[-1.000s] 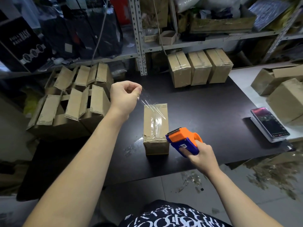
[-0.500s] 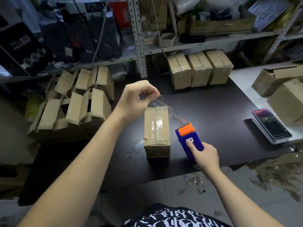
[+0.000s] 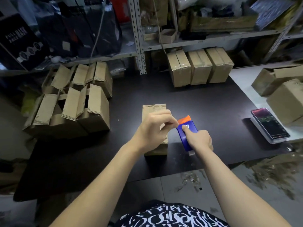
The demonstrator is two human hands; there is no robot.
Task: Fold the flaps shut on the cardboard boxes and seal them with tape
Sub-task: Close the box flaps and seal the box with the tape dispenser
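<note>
A small closed cardboard box (image 3: 154,109) stands in the middle of the black table (image 3: 205,102), clear tape along its top. My right hand (image 3: 199,139) grips a blue and orange tape dispenser (image 3: 186,126) just right of the box. My left hand (image 3: 155,128) hovers over the box's near half, its fingers pinched together at the dispenser's front edge. Whether they hold the tape end is too small to tell. The box's near top is hidden under my left hand.
Several boxes with raised flaps (image 3: 72,102) crowd the table's left side. Three taped boxes (image 3: 200,67) stand in a row at the back under the metal shelving (image 3: 139,35). A phone (image 3: 269,125) lies on a white stand at right, with more boxes (image 3: 285,89) behind it.
My left hand came down from above the box's far end to the dispenser's front. The dispenser turned from tilted over the box to lying flat beside it.
</note>
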